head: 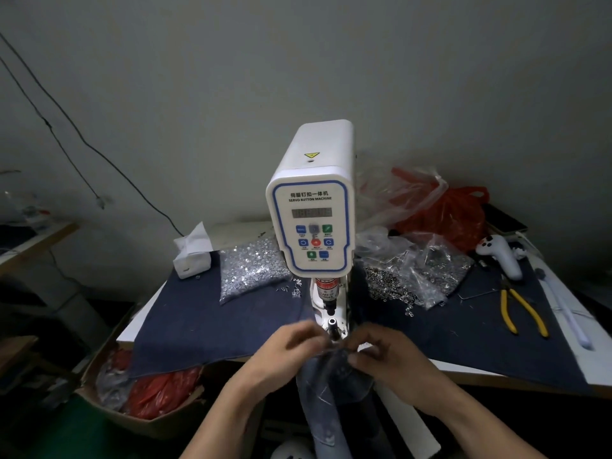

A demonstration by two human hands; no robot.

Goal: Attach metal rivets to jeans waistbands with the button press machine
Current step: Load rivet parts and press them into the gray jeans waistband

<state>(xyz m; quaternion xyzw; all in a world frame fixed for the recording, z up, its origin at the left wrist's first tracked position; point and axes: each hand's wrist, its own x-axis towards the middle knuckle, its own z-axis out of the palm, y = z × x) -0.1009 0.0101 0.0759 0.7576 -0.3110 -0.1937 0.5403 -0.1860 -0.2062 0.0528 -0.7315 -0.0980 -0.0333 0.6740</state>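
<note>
A: What are the hands doing right now?

B: Both are working at the jeans waistband, bunched under the button press machine. The left hand is pinching the denim with curled fingers, and the right hand is gripping it from the other side. The fabric is sitting between them, just under the lower die post, with the rest of the jeans hanging down toward the person.

A: Where are the rivets?

B: Beyond the left hand, a clear bag of silver rivets is lying on the worktop. Beyond the right hand there is an open bag of ring pieces. Whether one is already seated on the die, I cannot tell; motion blur is hiding it.

A: What worries you?

B: The fingertips are sitting very near the post. If the press fires while they are that close, it could nip them. Also, the waistband is looking crumpled, so a fold could get riveted through, or the rivet could land off its mark.

A: Anything else nearby?

B: Yellow-handled pliers are lying well off past the right hand.
</note>
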